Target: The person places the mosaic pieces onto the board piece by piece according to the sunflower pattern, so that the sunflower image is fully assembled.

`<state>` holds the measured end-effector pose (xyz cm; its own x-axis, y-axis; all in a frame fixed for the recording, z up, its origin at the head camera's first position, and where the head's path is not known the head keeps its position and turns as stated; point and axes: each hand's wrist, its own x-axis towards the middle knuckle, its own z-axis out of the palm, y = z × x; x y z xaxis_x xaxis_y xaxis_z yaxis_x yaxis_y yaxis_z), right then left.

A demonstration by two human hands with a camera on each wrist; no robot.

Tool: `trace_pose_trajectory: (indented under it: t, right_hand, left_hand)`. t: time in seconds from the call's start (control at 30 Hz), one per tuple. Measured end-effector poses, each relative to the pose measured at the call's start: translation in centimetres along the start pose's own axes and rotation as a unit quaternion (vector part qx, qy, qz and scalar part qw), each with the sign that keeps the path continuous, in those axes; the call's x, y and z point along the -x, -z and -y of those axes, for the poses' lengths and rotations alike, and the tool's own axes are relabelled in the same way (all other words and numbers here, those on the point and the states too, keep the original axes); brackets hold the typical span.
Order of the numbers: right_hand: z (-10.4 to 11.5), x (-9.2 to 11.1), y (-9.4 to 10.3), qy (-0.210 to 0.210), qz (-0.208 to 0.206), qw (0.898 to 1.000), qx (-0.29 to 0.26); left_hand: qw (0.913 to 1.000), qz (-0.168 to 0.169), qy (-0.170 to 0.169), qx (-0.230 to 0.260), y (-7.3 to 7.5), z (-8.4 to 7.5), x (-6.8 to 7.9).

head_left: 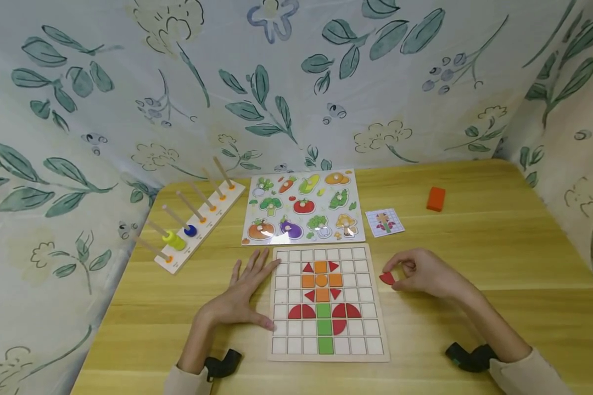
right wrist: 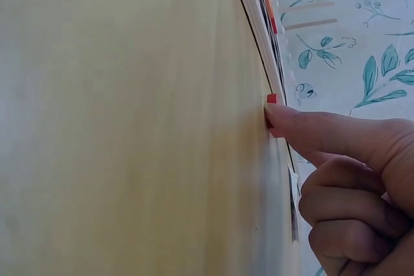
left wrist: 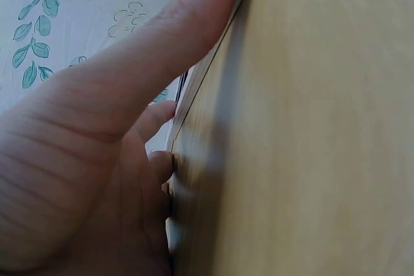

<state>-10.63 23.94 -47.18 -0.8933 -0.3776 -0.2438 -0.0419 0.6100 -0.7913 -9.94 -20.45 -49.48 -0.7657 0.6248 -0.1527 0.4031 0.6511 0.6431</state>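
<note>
A white-celled wooden grid board point(head_left: 363, 345) lies in the middle of the table. On it, orange squares around an orange circle point(head_left: 322, 280) form a flower with small red triangles point(head_left: 308, 267) at its corners. Green squares point(head_left: 324, 327) make a stem, flanked by red quarter-circle pieces point(head_left: 346, 311). My right hand point(head_left: 427, 272) pinches another red quarter-circle piece point(head_left: 387, 278) between thumb and index finger, just right of the board. My left hand point(head_left: 239, 299) rests with fingers spread, thumb and fingertips at the board's left edge.
Behind the board lies a vegetable puzzle point(head_left: 303, 219). A pattern card point(head_left: 385, 221) sits to its right, and farther right an orange-red block point(head_left: 436, 199). At left stands a peg stacker point(head_left: 200, 236) with yellow and blue beads. A floral cloth point(head_left: 296, 99) hangs behind the table.
</note>
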Motion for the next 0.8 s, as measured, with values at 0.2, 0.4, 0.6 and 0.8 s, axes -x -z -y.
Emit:
trace_pose_trajectory:
  t: [0.2,0.4,0.6,0.8]
  right_hand:
    - [-0.2,0.0,0.2,-0.007,-0.005,1.0,0.015]
    - [-0.3,0.0,0.5,-0.019,-0.02,0.999,0.031]
    - [-0.3,0.1,0.8,-0.021,-0.015,0.999,0.025]
    - [-0.7,0.1,1.3,-0.027,0.004,1.0,-0.002]
  left_hand:
    - [1.0,0.0,0.0,0.0,0.0,-0.1,0.1]
    - [1.0,-0.002,-0.005,-0.001,0.0,-0.1,0.1]
    - [0.9999,-0.003,-0.01,-0.002,0.0,-0.2,0.1]
    - [0.9999,-0.003,-0.011,-0.003,0.0,-0.1,0.2]
